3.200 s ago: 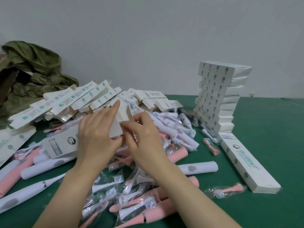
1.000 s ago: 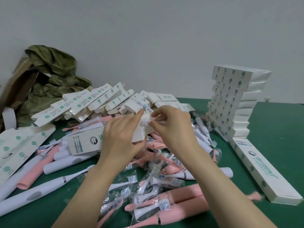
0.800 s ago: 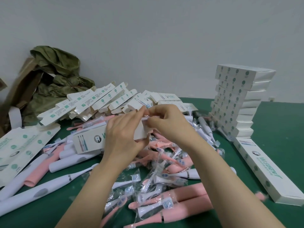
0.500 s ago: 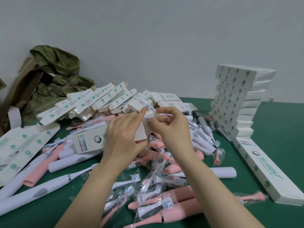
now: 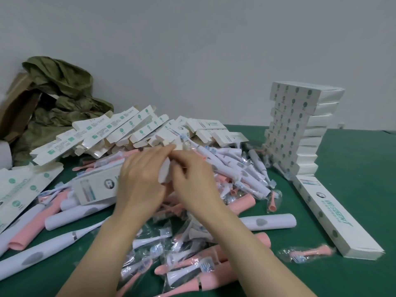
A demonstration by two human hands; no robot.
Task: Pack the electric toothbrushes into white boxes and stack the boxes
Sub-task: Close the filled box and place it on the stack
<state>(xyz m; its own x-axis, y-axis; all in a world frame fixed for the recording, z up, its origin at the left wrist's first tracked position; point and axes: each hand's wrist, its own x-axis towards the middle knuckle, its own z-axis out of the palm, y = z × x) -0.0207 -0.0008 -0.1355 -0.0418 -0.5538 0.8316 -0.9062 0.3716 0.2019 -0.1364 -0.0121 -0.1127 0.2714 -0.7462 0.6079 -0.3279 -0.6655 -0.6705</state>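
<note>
Packing at frame centre: the left hand (image 5: pixel 139 181) wraps its fingers round a white box (image 5: pixel 96 187) to steady it, while the right hand (image 5: pixel 192 181) pinches the end flap (image 5: pixel 165 172), apparently closing it. Loose toothbrushes (image 5: pixel 267 221) litter the tabletop (image 5: pixel 353 168); the stack (image 5: pixel 300 129) stands at right.

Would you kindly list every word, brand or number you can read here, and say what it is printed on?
"WISDEN", teal, ending unclear: on the lone white box lying right of the stacked boxes.
Smaller print on it, on the stacked boxes, the unfolded cartons and the held box: too blurred to read.
</note>
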